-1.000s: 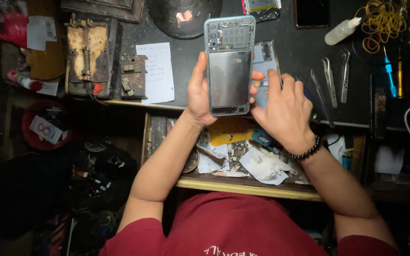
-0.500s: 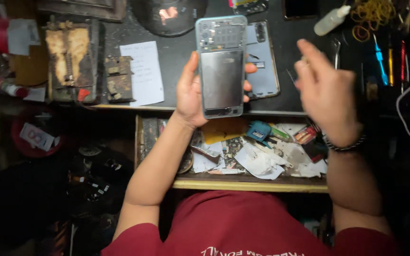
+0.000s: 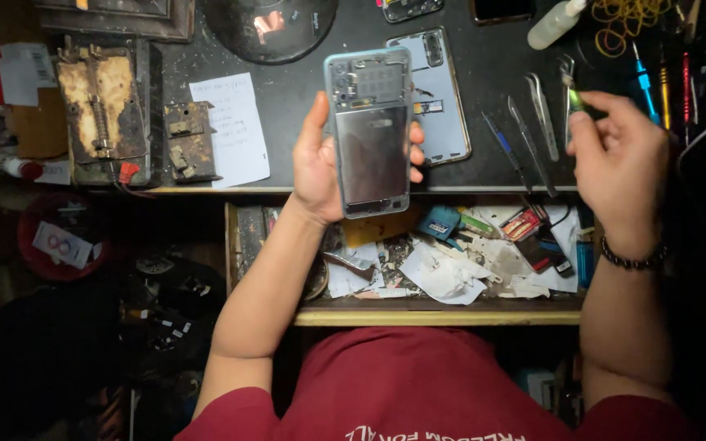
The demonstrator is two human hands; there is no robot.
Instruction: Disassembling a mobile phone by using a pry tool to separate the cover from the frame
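Pale-blue opened smartphone chassis (image 3: 372,135) gripped upright in L hand (image 3: 318,167); R hand (image 3: 618,163) pinches green-tipped metal tweezers (image 3: 570,94) above black desk (image 3: 484,98).

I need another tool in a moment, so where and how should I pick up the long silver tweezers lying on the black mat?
Grip the silver tweezers across the thicker middle, fingers coming from above. They lie flat, running lengthwise away from you, with bare black mat on either side, so a pinch across their narrow width fits.

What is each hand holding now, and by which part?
The left hand holds the opened phone by its long edges, near the lower half. The right hand pinches a small green-tipped tool at its upper end.
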